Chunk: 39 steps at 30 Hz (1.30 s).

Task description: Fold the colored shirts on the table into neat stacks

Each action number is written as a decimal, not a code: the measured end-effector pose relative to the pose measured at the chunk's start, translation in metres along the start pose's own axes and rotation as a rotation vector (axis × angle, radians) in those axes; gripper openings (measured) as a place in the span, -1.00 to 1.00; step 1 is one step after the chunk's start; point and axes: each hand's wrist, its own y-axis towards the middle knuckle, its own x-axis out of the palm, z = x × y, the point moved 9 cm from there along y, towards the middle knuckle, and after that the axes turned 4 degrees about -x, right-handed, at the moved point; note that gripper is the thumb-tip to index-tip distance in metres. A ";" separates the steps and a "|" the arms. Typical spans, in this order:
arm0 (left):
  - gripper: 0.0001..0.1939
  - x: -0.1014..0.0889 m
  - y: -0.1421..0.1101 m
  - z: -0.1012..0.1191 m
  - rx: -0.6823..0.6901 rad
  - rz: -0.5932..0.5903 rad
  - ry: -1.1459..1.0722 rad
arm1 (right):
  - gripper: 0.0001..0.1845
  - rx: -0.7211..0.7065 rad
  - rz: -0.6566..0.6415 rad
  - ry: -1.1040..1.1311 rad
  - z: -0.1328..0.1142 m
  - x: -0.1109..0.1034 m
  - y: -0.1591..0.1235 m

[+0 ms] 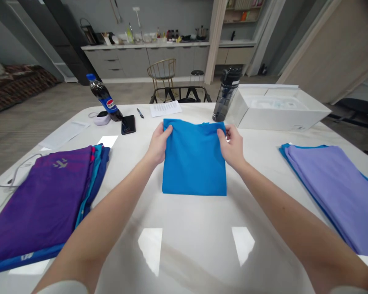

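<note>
A bright blue folded garment [194, 161], roughly square, is in front of me at the middle of the white table [187, 253]. My left hand [158, 143] pinches its upper left corner between thumb and fingers. At the upper right corner my right hand [232, 146] has the same kind of grip, thumb toward me. The cloth's top edge sags slightly between the hands. Whether its lower edge touches the table I cannot tell. What kind of garment it is does not show.
Left lies a pile of folded clothes topped by a purple shirt [49, 192]; right, a pile topped by lavender cloth [334, 188]. Farther back are a cola bottle [106, 98], phone [128, 124], pen [140, 113], paper sheet [166, 108], dark water bottle [226, 96] and white box [272, 118].
</note>
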 end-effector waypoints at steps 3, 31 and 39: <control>-0.57 -0.002 0.059 -0.026 -0.106 0.030 -0.038 | -0.69 0.080 -0.034 -0.064 0.041 0.043 0.043; -0.55 0.063 0.068 -0.085 0.345 -0.253 1.486 | -0.29 0.175 -0.724 -0.580 0.093 0.161 0.007; -0.47 0.071 -0.004 -0.086 0.108 -0.196 1.429 | -0.40 0.187 -0.653 -0.372 0.046 0.125 -0.045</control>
